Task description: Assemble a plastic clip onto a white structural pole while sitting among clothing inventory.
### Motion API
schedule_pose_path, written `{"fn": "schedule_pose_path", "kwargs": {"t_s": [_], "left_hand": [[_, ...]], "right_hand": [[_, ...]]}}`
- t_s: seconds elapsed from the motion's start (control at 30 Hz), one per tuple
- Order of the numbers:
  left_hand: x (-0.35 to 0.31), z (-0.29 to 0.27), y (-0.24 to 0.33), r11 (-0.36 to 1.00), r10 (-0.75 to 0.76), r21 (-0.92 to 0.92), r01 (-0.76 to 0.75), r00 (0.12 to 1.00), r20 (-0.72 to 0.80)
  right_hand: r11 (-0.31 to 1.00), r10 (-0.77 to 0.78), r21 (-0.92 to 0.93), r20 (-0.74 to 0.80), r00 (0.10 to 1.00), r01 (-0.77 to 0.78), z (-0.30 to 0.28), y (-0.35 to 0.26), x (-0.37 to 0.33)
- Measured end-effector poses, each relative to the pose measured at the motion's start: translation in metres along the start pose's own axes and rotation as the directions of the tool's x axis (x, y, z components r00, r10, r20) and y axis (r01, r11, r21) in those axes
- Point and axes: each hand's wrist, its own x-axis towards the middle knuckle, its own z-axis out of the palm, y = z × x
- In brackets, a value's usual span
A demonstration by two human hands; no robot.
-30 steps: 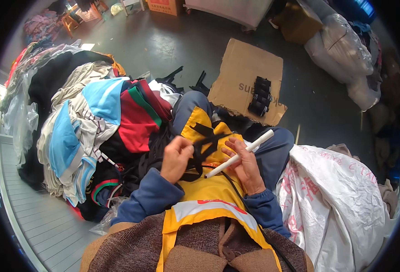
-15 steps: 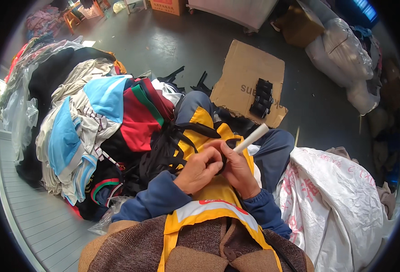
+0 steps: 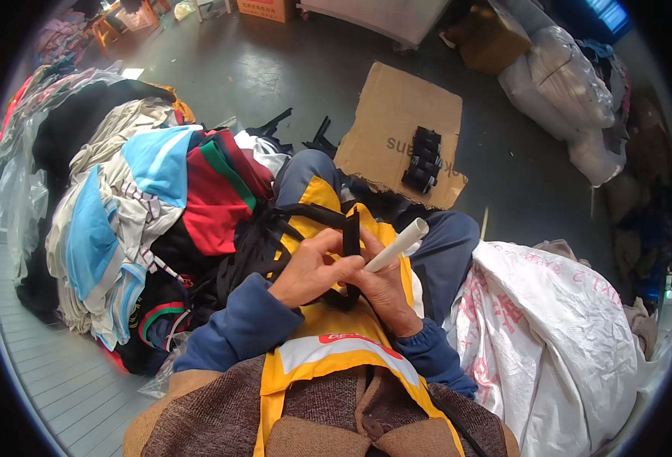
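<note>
Over my lap my two hands work close together on a black strap, a loop of which stands upright between them. My left hand is closed on the strap, thumb against the fingers. My right hand grips a white hollow tube that slants up to the right, and its fingers also touch the strap. The tube's lower end is hidden in that hand. More black straps lie in a tangle by my left forearm, across the yellow apron.
Left of me is a heap of clothes. A flat cardboard sheet on the floor ahead bears several black rolls. A white woven sack stands at my right, with plastic-wrapped bundles beyond.
The strap, bunched between my fingers before, now rises as an upright loop. My hands have turned and opened slightly, and the tube's open end shows more. The whole view has shifted a little.
</note>
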Motion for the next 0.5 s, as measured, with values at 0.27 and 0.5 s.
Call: {"fn": "schedule_pose_path", "kwargs": {"t_s": [0.27,0.5], "left_hand": [[-0.004,-0.004,-0.005,0.994,-0.059,-0.098,0.042,0.984,-0.171],[-0.005,0.001,-0.007,0.975,-0.173,0.124,0.185,0.980,-0.103]], "right_hand": [[0.997,0.056,-0.062,0.012,0.998,-0.055,-0.008,0.001,0.001],[0.996,0.083,0.048,-0.124,0.989,-0.078,-0.007,0.003,0.005]]}}
